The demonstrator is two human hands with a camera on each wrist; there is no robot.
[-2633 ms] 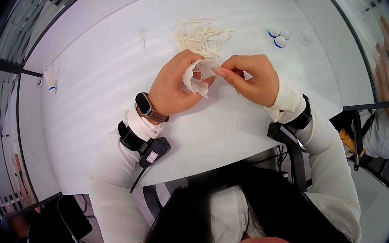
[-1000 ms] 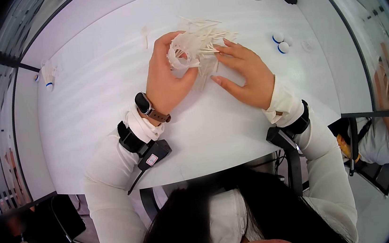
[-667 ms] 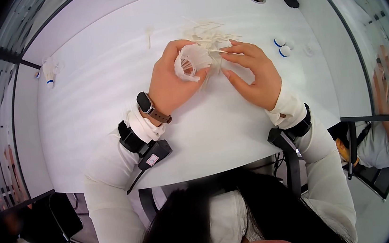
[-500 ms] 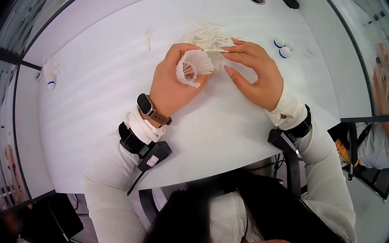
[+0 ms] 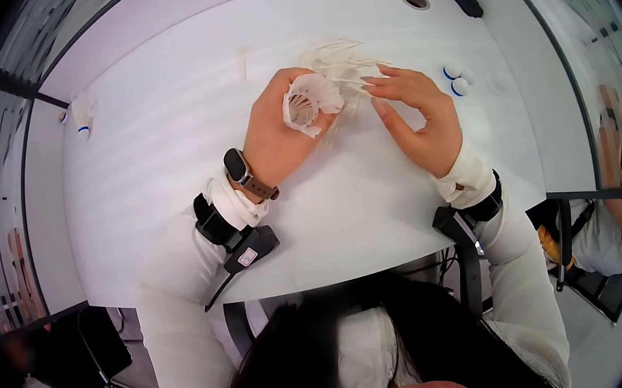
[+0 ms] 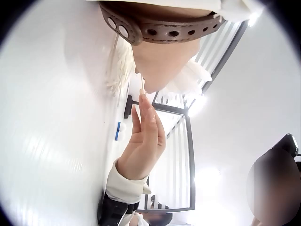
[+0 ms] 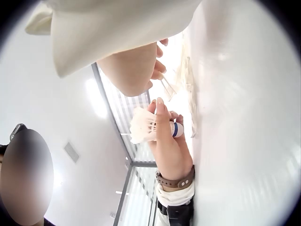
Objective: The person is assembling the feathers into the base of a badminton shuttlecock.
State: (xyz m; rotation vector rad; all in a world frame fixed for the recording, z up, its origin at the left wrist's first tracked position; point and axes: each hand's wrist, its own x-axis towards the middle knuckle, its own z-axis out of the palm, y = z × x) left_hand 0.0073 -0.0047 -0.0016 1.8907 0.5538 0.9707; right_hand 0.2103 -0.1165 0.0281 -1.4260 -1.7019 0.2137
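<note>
My left hand (image 5: 279, 125) grips a white feather shuttlecock (image 5: 310, 103) with its ragged skirt facing up toward the head camera. In the right wrist view, the blue-banded cork (image 7: 176, 129) shows beyond the fingers and the skirt points away from the table. Beside it, my right hand (image 5: 424, 118) pinches a thin, pale feather shaft (image 6: 142, 84) between thumb and fingertips. Just behind both hands lies a loose pile of detached feathers (image 5: 338, 56), partly covered by the hands.
Several white cork bases (image 5: 459, 87), some with visible blue bands, sit at the right. Another shuttlecock (image 5: 82, 118) lies at the far left. One loose feather (image 5: 242, 61) lies behind my left hand. Panels border the table (image 5: 176, 208), which has a cable hole (image 5: 416, 0) at back right.
My right hand has left the shuttlecock's skirt, reached to the feather pile and drawn back slightly right with a shaft. My left hand still grips the shuttlecock, after moving forward and partly back.
</note>
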